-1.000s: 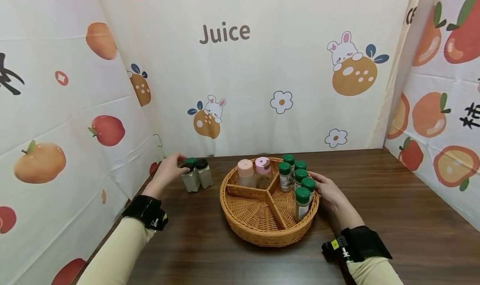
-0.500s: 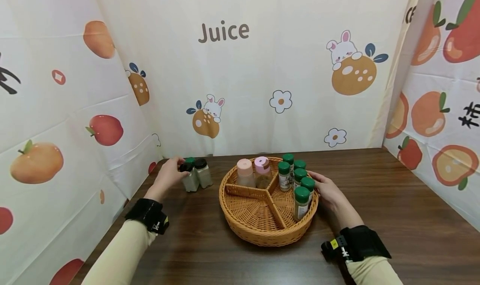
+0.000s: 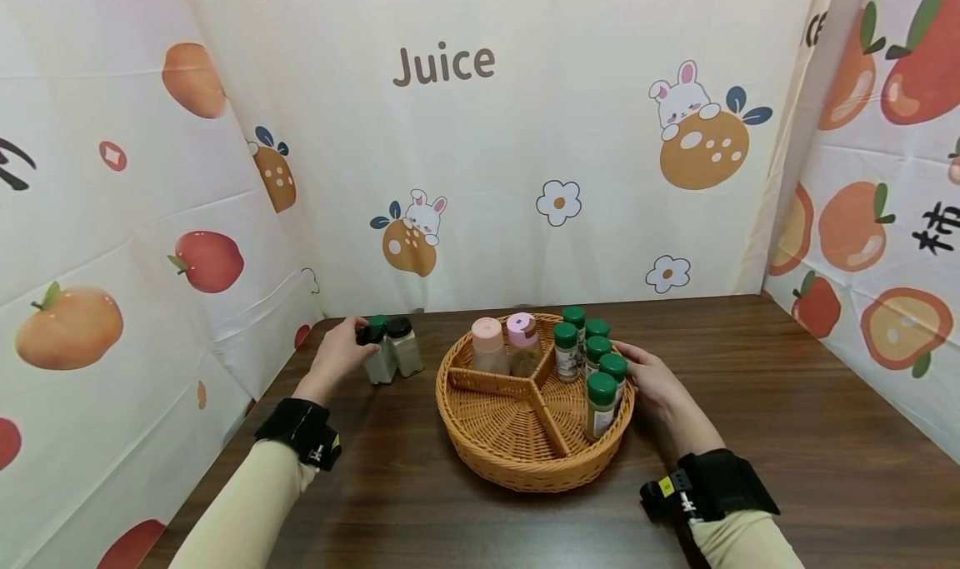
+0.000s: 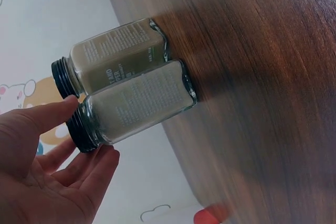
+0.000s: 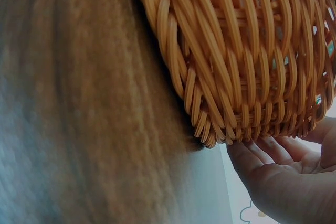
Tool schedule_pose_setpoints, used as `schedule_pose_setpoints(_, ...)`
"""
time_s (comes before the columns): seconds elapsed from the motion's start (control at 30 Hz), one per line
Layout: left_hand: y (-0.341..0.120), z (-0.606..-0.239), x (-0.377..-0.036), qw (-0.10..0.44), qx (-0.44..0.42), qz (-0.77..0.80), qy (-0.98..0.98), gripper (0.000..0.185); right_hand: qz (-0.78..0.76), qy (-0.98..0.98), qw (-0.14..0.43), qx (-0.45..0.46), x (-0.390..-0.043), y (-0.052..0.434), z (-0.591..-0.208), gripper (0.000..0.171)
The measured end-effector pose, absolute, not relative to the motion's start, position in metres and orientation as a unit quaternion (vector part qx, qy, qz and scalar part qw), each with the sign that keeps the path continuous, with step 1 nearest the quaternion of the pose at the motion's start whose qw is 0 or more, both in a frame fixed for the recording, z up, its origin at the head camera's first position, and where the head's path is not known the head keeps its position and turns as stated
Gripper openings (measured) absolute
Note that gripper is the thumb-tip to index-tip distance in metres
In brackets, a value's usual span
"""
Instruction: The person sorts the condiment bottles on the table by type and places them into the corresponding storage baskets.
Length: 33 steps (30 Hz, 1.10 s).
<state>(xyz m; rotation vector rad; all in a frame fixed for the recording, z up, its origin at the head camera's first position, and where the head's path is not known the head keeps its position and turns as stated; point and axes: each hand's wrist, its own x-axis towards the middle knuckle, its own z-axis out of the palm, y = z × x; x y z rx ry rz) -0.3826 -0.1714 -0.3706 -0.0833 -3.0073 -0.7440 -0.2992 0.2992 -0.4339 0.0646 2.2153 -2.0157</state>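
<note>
Two glass spice jars with black caps stand side by side at the table's far left. My left hand [image 3: 363, 336] pinches the cap of the nearer jar [image 3: 379, 361]. In the left wrist view my thumb lies on one side of that jar's [image 4: 142, 103] cap and my fingers [image 4: 102, 163] on the other. The second jar [image 4: 121, 51] touches it. My right hand [image 3: 637, 365] rests against the right rim of the round wicker basket [image 3: 525, 461], with relaxed fingers [image 5: 262, 153] touching the woven wall [image 5: 247, 51].
The basket is split into sections. Several green-capped jars [image 3: 602, 402] fill the right one and two pink-lidded jars [image 3: 489, 346] stand at the back. A green cap [image 3: 379, 321] shows behind the black-capped pair. Printed fabric walls close in the dark wooden table [image 3: 750, 402] on three sides.
My left hand has drawn back a little, from over the jar tops to the nearer jar's cap. The right hand and the basket have not moved.
</note>
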Motion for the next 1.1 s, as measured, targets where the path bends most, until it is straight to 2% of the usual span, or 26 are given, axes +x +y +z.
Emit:
schedule_pose_setpoints(0.57, -0.177, -0.374, -0.378, 0.031, 0.0, -0.267, -0.963, 0.049, -0.667, 0.741, 0.074, 0.031, -0.298, 0.297, -0.432, 0.051)
schedule_pose_setpoints(1.1, -0.191, -0.363, -0.357, 0.044, -0.045, -0.249, -0.966, 0.046, -0.668, 0.741, 0.071, 0.023, -0.299, 0.298, -0.433, 0.051)
